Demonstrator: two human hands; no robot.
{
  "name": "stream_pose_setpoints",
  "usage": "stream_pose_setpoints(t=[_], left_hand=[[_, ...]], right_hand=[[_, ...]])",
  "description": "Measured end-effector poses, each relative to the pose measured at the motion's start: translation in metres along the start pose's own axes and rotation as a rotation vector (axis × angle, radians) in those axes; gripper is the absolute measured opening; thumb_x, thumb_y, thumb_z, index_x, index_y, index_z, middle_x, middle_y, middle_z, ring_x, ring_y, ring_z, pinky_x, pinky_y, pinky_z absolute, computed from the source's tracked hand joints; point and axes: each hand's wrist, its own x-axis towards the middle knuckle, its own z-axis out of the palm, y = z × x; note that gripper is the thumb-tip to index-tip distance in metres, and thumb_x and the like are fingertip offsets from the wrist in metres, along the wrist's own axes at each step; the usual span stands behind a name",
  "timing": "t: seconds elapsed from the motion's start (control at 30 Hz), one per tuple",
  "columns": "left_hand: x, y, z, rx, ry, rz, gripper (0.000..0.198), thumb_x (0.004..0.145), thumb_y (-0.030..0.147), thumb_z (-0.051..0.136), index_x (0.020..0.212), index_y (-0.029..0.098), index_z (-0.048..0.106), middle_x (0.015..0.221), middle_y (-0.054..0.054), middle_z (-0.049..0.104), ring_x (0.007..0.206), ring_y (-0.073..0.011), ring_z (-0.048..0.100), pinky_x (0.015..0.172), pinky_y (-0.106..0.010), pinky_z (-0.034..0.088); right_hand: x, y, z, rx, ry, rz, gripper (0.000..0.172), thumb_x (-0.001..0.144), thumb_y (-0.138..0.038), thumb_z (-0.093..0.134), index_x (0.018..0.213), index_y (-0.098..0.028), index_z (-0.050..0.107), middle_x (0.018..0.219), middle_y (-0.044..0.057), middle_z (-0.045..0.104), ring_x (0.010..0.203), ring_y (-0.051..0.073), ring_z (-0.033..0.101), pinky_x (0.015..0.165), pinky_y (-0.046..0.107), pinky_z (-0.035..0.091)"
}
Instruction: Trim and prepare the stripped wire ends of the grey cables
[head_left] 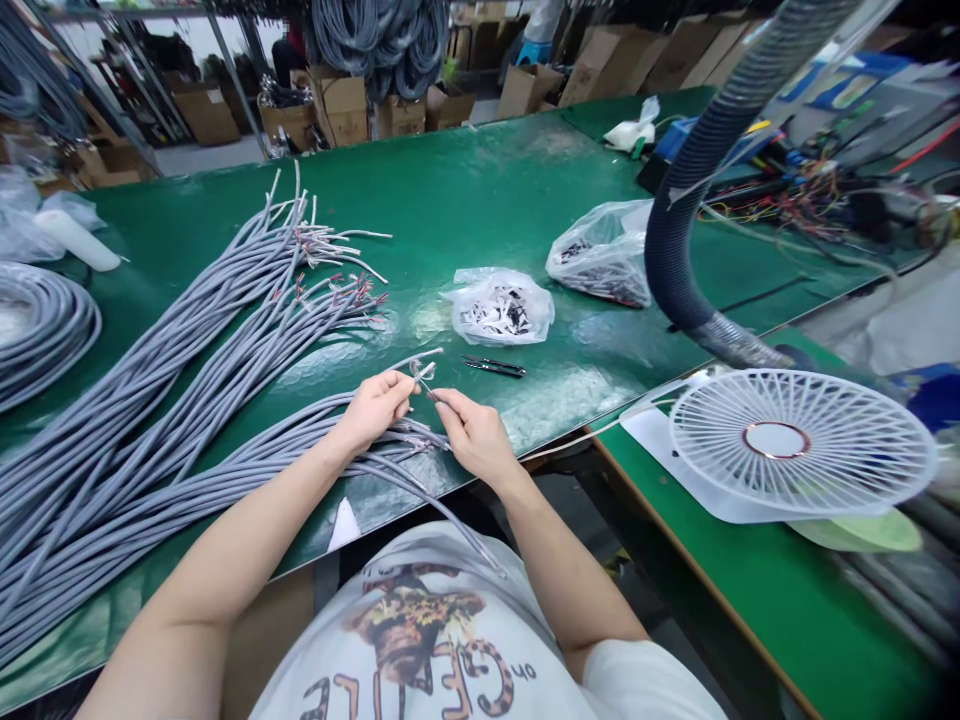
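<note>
At the near edge of the bench, my left hand (379, 405) is closed in a pinch on the stripped end of a grey cable (424, 371). Fingers of my right hand (476, 432) pinch thin wires coming out of that same end, just to the right. Pale loose strands stand up between the two hands. Under my wrists lies a bundle of grey cables (277, 455), its ends pointing right. Black thread snips (495, 367) rest just beyond my right hand. Behind them sits an open plastic bag (502, 308) of small white and black pieces.
More grey cables (217, 300) with stripped ends cover the left, beside a coiled cable (45, 325). A second plastic bag (604, 255) lies back right. A thick flexible hose (675, 220) curves down near a white fan (802, 445). Cardboard boxes (341, 105) stand behind the green bench (465, 170).
</note>
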Motion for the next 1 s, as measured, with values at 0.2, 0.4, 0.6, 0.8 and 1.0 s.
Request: stream_pose_setpoints(t=[0.2, 0.4, 0.6, 0.8, 1.0], left_hand=[[0.0, -0.001, 0.001, 0.032, 0.0, 0.021, 0.034, 0.077, 0.047, 0.06, 0.077, 0.012, 0.057, 0.041, 0.008, 0.04, 0.037, -0.0038, 0.027, 0.041, -0.019, 0.017], [-0.004, 0.003, 0.002, 0.144, -0.015, 0.083, 0.03, 0.08, 0.042, 0.056, 0.07, 0.014, 0.054, 0.044, 0.007, 0.041, 0.04, -0.0048, 0.031, 0.044, -0.019, 0.023], [-0.006, 0.004, 0.004, 0.197, -0.04, 0.098, 0.029, 0.081, 0.04, 0.056, 0.067, 0.015, 0.053, 0.044, 0.007, 0.043, 0.041, -0.0054, 0.034, 0.046, -0.019, 0.027], [0.006, -0.005, -0.001, 0.137, 0.066, 0.04, 0.027, 0.081, 0.04, 0.056, 0.078, 0.013, 0.059, 0.041, 0.008, 0.041, 0.038, -0.0046, 0.032, 0.044, -0.018, 0.027], [0.007, -0.004, -0.005, -0.015, 0.102, -0.015, 0.031, 0.074, 0.043, 0.065, 0.074, 0.015, 0.052, 0.046, 0.008, 0.044, 0.035, -0.0018, 0.028, 0.037, -0.016, 0.019]], right_hand=[[0.001, 0.0, 0.001, 0.052, 0.01, -0.015, 0.026, 0.092, -0.025, 0.042, 0.106, -0.02, 0.064, 0.101, 0.006, 0.072, 0.085, 0.017, 0.068, 0.075, 0.025, 0.049], [0.01, -0.008, 0.003, 0.114, 0.027, -0.058, 0.026, 0.093, -0.028, 0.04, 0.094, -0.017, 0.064, 0.079, 0.004, 0.067, 0.063, 0.012, 0.059, 0.062, 0.022, 0.044], [0.0, -0.017, 0.004, 0.179, 0.098, -0.07, 0.024, 0.093, -0.028, 0.04, 0.09, -0.017, 0.062, 0.071, 0.001, 0.063, 0.058, 0.01, 0.054, 0.059, 0.02, 0.044], [-0.012, -0.065, -0.021, 0.214, -0.086, -0.623, 0.022, 0.094, -0.024, 0.038, 0.092, -0.021, 0.06, 0.076, 0.003, 0.068, 0.069, 0.012, 0.063, 0.069, 0.024, 0.049], [0.001, -0.044, -0.022, 0.088, 0.089, -0.246, 0.022, 0.094, -0.02, 0.039, 0.097, -0.018, 0.061, 0.092, 0.008, 0.068, 0.087, 0.015, 0.064, 0.079, 0.025, 0.05]])
